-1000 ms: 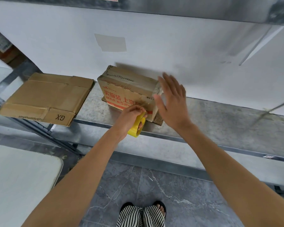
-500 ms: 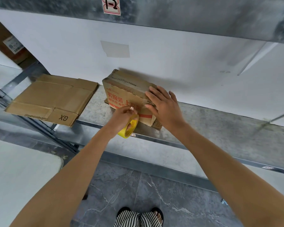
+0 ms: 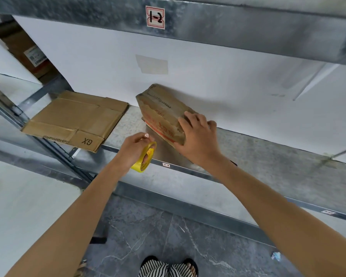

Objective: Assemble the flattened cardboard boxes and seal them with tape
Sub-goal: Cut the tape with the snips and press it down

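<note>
- Head view: a cardboard box (image 3: 160,108) with red print sits on a grey metal shelf (image 3: 268,156). Its far end is close to the white back panel (image 3: 218,76), and it is turned at an angle to the shelf's front edge.
- The right hand (image 3: 198,140) grips the box's near right corner. Its fingers (image 3: 194,119) curl over the top face and the thumb presses against the near side.
- Whether the box's near end lies flat on the shelf or is raised off it cannot be told.
- The left hand (image 3: 134,148) holds a yellow tape roll (image 3: 146,156) just in front of the shelf edge, near the box but apart from it. Its fingers are hooked through the roll's core and the thumb lies on top.
- A flattened cardboard box (image 3: 76,118) marked "GX" lies on the left part of the shelf, well apart from the first box. Its near corner hangs over the front edge.
- The upper shelf beam (image 3: 248,27) carries a red-bordered label (image 3: 155,17) handwritten "1-2".
- Below, the grey stone floor (image 3: 148,226) shows the person's striped trouser legs (image 3: 166,269) and dark sandals.
- A white surface (image 3: 18,206) fills the lower left.
</note>
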